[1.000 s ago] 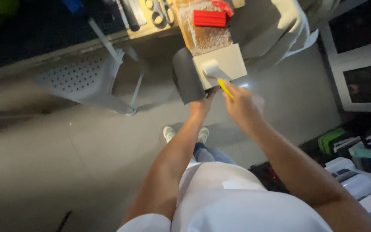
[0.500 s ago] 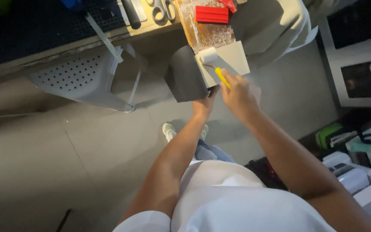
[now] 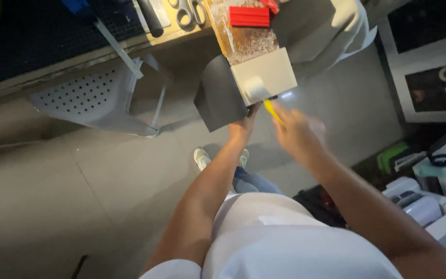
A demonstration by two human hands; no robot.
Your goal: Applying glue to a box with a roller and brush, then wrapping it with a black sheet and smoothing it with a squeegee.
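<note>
The left hand (image 3: 242,125) grips the underside of a cream rectangular box with a dark flap (image 3: 246,85), jutting past the desk (image 3: 130,44) edge. The right hand (image 3: 295,132), blurred, is closed around a thin yellow tool (image 3: 271,110) touching the box's front.

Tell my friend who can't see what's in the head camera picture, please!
Seen from above, a person's left hand steadies a cream box with a dark flap at a workbench edge, while the blurred right hand holds a thin yellow tool against it. Scissors and a red block lie on the bench.
</note>
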